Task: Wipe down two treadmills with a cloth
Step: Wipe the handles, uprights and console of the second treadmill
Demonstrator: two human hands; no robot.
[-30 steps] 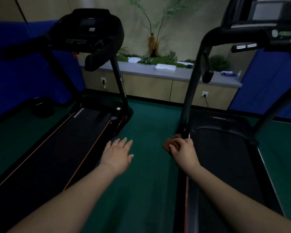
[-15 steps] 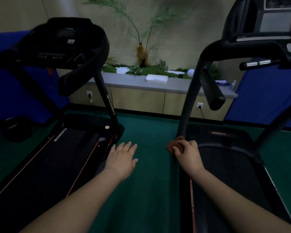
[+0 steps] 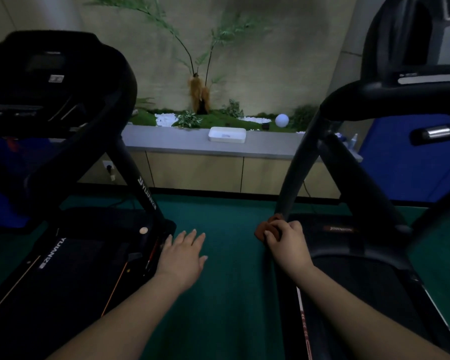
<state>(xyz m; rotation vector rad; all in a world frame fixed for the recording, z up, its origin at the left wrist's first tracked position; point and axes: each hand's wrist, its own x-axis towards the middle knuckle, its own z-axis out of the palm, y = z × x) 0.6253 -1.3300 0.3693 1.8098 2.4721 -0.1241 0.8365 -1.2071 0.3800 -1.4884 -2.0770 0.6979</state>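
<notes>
The right hand (image 3: pixel 287 242) bunched the brown cloth (image 3: pixel 266 228) against the foot of the right treadmill's upright (image 3: pixel 294 178), probably to wipe it. Left of that upright, the left hand (image 3: pixel 183 255) hovered flat, fingers spread, holding nothing.

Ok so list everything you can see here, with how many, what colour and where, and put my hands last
left treadmill: one, black with orange lines, left side.
right treadmill: one, black, right side.
cloth: one, brown, at the foot of the right treadmill's upright.
floor: one, green, between the treadmills.
counter: one, grey top on wood cabinets, along the far wall.
tray: one, white, on the counter.
ball: one, white, in the planting behind the counter.
plant: one tall, green, centre back.
panels: blue, far left and far right.
left hand: open, beside the left treadmill's edge.
right hand: grips the cloth.
</notes>
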